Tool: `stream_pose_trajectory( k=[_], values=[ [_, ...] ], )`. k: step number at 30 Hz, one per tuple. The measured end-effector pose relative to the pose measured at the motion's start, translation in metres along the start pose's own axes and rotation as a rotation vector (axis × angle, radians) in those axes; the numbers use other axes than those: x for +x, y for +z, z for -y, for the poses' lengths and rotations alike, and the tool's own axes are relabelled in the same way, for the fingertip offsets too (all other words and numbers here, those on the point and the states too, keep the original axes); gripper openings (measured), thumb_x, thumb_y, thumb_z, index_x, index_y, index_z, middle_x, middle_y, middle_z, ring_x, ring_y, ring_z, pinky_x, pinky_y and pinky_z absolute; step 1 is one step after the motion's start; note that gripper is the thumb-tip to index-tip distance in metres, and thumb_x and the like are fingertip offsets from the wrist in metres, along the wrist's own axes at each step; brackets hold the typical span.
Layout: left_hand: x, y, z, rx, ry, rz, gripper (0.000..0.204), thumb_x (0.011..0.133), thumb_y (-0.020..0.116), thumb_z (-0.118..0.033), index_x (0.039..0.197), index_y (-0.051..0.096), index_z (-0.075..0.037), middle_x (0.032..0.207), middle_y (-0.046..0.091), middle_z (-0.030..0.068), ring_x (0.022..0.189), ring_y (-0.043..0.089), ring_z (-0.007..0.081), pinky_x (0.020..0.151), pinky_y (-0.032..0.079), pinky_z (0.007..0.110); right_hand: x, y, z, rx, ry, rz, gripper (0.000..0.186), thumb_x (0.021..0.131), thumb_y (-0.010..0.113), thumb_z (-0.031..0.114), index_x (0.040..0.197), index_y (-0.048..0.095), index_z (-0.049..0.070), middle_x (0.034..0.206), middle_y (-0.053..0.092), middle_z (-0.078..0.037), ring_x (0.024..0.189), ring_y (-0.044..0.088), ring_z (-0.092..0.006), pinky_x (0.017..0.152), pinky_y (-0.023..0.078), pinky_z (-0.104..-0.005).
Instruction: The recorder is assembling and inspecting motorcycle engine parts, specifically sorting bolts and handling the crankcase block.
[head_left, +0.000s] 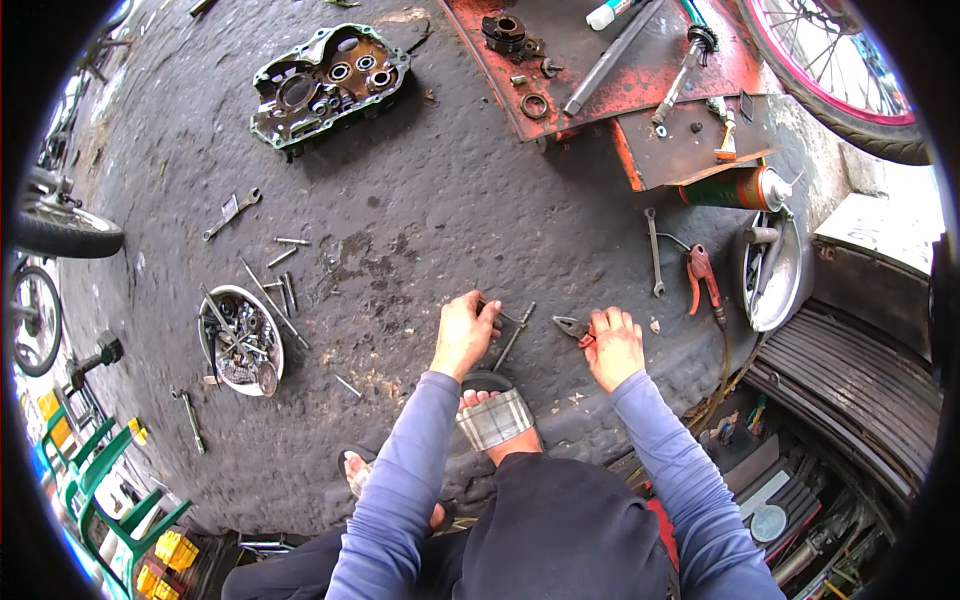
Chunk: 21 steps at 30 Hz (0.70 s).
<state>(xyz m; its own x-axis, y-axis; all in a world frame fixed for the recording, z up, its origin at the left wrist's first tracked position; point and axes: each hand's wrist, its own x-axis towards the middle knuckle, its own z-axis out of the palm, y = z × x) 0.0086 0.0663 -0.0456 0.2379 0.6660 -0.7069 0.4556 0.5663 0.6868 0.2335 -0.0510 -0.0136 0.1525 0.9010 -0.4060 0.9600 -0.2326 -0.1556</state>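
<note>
My right hand (615, 347) is closed around red-handled pliers (571, 326), whose dark jaws stick out to the left. My left hand (466, 334) pinches something small and dark at its fingertips; a thin piece shows past them, but its kind is hard to make out. Between the two hands, a slim metal rod (515, 335) slants over the dark ground, close to my sandalled foot (494, 420). The plier jaws are apart from the rod and from my left hand.
A bowl of small metal parts (277, 345) stands left, with wrenches and pins around it. Farther off lies an engine casing (330, 80). At right are a red air blow gun (703, 277), a wrench (655, 252), a spray can (735, 188), a red metal sheet (600, 70) and an open tool drawer (735, 470).
</note>
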Motion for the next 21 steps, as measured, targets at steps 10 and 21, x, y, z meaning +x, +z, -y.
stream_pose_trajectory(
  k=[10, 21],
  values=[
    [-0.016, 0.021, 0.002, 0.161, 0.331, -0.150, 0.020, 0.088, 0.065, -0.015, 0.082, 0.059, 0.002, 0.072, 0.063, 0.0225, 0.071, 0.063, 0.0403, 0.063, 0.048, 0.044, -0.008, 0.001, 0.001, 0.029, 0.025, -0.070, 0.040, 0.070, 0.073, 0.015, 0.105, 0.055, 0.006, 0.107, 0.053, -0.012, 0.104, 0.053, -0.0314, 0.088, 0.042, -0.0449],
    [-0.033, 0.035, 0.016, 0.109, 0.463, -0.271, 0.009, 0.090, 0.062, -0.009, 0.092, 0.064, -0.001, 0.080, 0.068, 0.0152, 0.077, 0.070, 0.0299, 0.066, 0.052, 0.035, 0.043, -0.077, 0.058, 0.376, -0.227, -0.076, 0.042, 0.074, 0.070, 0.018, 0.108, 0.053, 0.001, 0.098, 0.055, -0.014, 0.089, 0.060, -0.0333, 0.072, 0.051, -0.0435]
  ],
)
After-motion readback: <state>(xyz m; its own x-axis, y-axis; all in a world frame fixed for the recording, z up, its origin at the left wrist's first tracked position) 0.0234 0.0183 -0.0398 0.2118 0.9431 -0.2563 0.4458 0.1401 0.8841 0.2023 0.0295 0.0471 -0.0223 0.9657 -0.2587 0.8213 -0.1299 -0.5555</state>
